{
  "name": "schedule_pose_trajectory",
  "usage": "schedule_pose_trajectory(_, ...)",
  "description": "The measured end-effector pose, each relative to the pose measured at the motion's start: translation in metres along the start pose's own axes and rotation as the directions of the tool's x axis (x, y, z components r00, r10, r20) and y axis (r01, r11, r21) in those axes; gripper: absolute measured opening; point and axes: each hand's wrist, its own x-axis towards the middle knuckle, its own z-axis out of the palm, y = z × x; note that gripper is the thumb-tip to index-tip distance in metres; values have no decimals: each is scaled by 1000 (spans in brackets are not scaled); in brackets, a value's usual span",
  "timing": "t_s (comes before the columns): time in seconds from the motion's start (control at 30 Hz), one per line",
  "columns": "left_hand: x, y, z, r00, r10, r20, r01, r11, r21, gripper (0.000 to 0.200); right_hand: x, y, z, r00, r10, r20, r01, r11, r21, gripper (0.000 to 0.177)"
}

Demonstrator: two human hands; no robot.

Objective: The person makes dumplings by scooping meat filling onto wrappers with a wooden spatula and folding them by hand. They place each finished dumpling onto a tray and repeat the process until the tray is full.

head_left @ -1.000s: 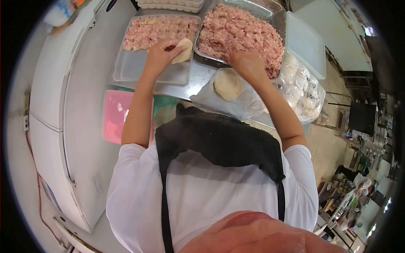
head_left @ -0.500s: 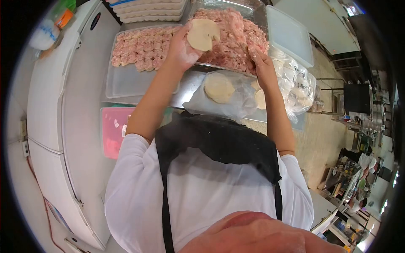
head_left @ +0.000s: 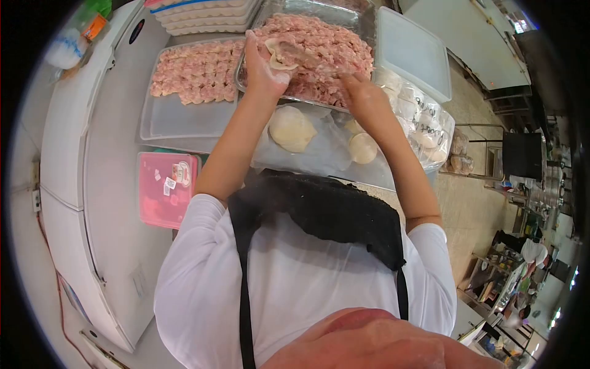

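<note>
My left hand (head_left: 265,72) is cupped around a round dough wrapper (head_left: 275,55), whose edges fold inward, at the left side of a metal tray of ground meat (head_left: 332,40). My right hand (head_left: 364,97) is closed on a spatula (head_left: 307,56), its blade reaching to the wrapper. A stack of wrappers (head_left: 292,129) lies on a plastic bag below the meat tray, with a few more wrappers (head_left: 362,149) to its right. On the left, rows of filled dumplings (head_left: 195,69) cover the upper part of a clear plastic tray (head_left: 178,123).
Stacked white trays (head_left: 206,18) stand at the top left. An empty plastic container (head_left: 412,52) and bagged wrappers (head_left: 424,123) are on the right. A pink box (head_left: 166,203) sits lower left beside a white refrigerator (head_left: 67,154).
My right hand has brought the spatula from the meat to the wrapper. The wrapper, flat before, is now folded in my left hand. The view has shifted slightly.
</note>
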Motion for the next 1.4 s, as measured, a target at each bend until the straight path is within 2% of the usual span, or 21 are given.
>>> schedule_pose_trajectory(0.07, -8, -3, 8, 1000, -11, -4, 11, 1000, -21, 66, 4, 8, 1, 995, -71, 74, 72, 997, -16, 20)
schedule_pose_trajectory(0.17, -2, -3, 2, 1000, 15, -2, -15, 1000, 17, 62, 6, -13, -61, 974, 27, 224, 23, 976, -219, 19)
schedule_pose_trajectory(0.3, -22, -4, 34, 995, 90, -42, -90, 996, -1, 53, 4, 0, -24, 985, -168, 27, 170, 982, -77, 20)
schedule_pose_trajectory(0.37, -10, 0, 14, 996, -16, 91, 24, 995, -96, 42, 9, 17, -13, 957, -275, -96, 274, 961, -23, 21)
schedule_pose_trajectory(0.4, -3, 5, 3, 985, -61, 162, 83, 987, -136, 36, 9, 21, -17, 976, -184, -120, 201, 967, 154, 23)
schedule_pose_trajectory(0.47, 4, 11, -7, 946, -165, 278, 169, 986, 10, 41, 5, 29, -28, 994, 13, -113, 45, 870, 491, 28)
schedule_pose_trajectory(0.5, 6, 14, -9, 917, -221, 331, 205, 975, 84, 47, 5, 32, -29, 995, 96, 19, -92, 859, 503, 30)
schedule_pose_trajectory(0.53, -4, 20, 0, 919, -198, 341, 85, 944, 318, 54, 5, 35, -27, 972, 180, 151, -232, 836, 497, 31)
schedule_pose_trajectory(0.6, -25, 34, 12, 914, -156, 374, -168, 694, 700, 70, 7, 29, -28, 903, 263, 340, -406, 783, 471, 32)
schedule_pose_trajectory(0.67, -23, 44, 9, 818, -64, 571, -531, 294, 794, 79, 11, 13, -36, 852, 259, 455, -476, 747, 465, 32)
schedule_pose_trajectory(0.7, -22, 50, 7, 744, -60, 665, -663, 55, 747, 84, 10, 6, -39, 882, 226, 413, -425, 762, 488, 31)
schedule_pose_trajectory(0.77, -15, 62, 5, 814, -173, 555, -561, 13, 827, 81, 8, -7, -48, 932, 163, 324, -321, 787, 526, 30)
schedule_pose_trajectory(0.87, -13, 80, 15, 860, -375, 347, -385, -27, 923, 74, 12, -29, -56, 942, 128, 312, -238, 908, 346, 26)
schedule_pose_trajectory(0.93, -22, 89, 34, 816, -545, 193, -244, -22, 969, 66, 7, -18, -32, 975, 14, 220, -99, 919, 383, 27)
schedule_pose_trajectory(0.97, -19, 87, 24, 808, -458, 370, -436, -44, 899, 62, 7, -10, -23, 984, -42, 171, -29, 918, 395, 27)
schedule_pose_trajectory(1.03, -11, 76, -1, 659, -296, 692, -747, -143, 649, 54, 16, 6, -21, 974, -18, 227, -53, 950, 306, 26)
schedule_pose_trajectory(1.13, 3, 70, -2, 816, -473, 334, -181, 340, 923, 48, 14, -13, -34, 986, 107, 127, -109, 994, 11, 24)
schedule_pose_trajectory(1.17, 15, 63, -11, 817, -447, 364, -203, 368, 907, 48, 14, -22, -37, 987, 149, 53, -142, 984, -112, 23)
schedule_pose_trajectory(1.23, 42, 42, -39, 818, -392, 421, -246, 424, 872, 49, 5, -16, -11, 996, 82, 18, -81, 996, -46, 21)
schedule_pose_trajectory(1.33, 49, 28, -43, 806, -413, 424, -411, 123, 903, 58, -15, 32, 11, 981, 156, 117, -148, 986, -71, 23)
schedule_pose_trajectory(1.4, 5, 39, -8, 868, -313, 386, -429, -79, 900, 59, -18, 47, -7, 931, 269, 248, -241, 961, -138, 29)
